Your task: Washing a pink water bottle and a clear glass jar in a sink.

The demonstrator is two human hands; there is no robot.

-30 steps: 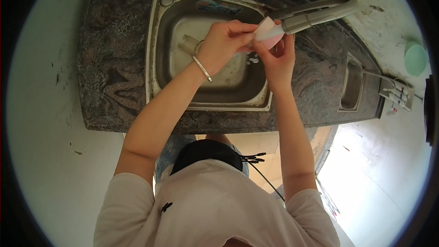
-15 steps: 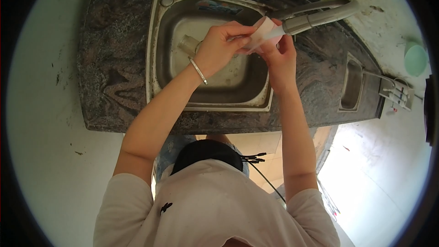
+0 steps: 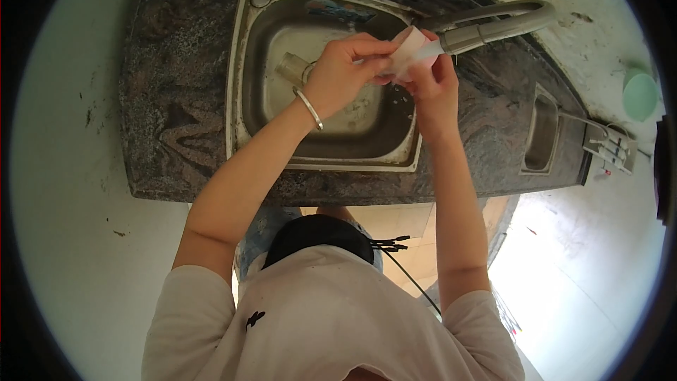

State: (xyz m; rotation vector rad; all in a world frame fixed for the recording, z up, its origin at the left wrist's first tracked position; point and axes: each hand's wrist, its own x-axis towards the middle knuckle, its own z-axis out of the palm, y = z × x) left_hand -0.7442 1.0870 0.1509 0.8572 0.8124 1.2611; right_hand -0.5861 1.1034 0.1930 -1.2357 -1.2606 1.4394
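The cup (pale pink, cup-like by its round edge, though fingers hid much of it) was held tilted in the water beneath the spout, above the right part of the sink. The left hand pinched it from the left between thumb and fingers; the right hand was closed on its right side, a fingertip showing beyond it.

For work under running water, a light, steady pinch at the edge seemed best, since wet, smooth walls would likely slip. Turning it slowly between the hands would let the stream reach each side, and tipping it toward the basin would keep splashes off the bench.

Against the frame of a second earlier, the right hand sat slightly farther right, and the broad pink face that had shown beside its thumb was more covered. The drops now fell by the sink's right wall, and the left hand had hardly moved.

Farther out, a glass lay on its side in the sink, the tap arched in from the right, and a small basin was set into the bench.
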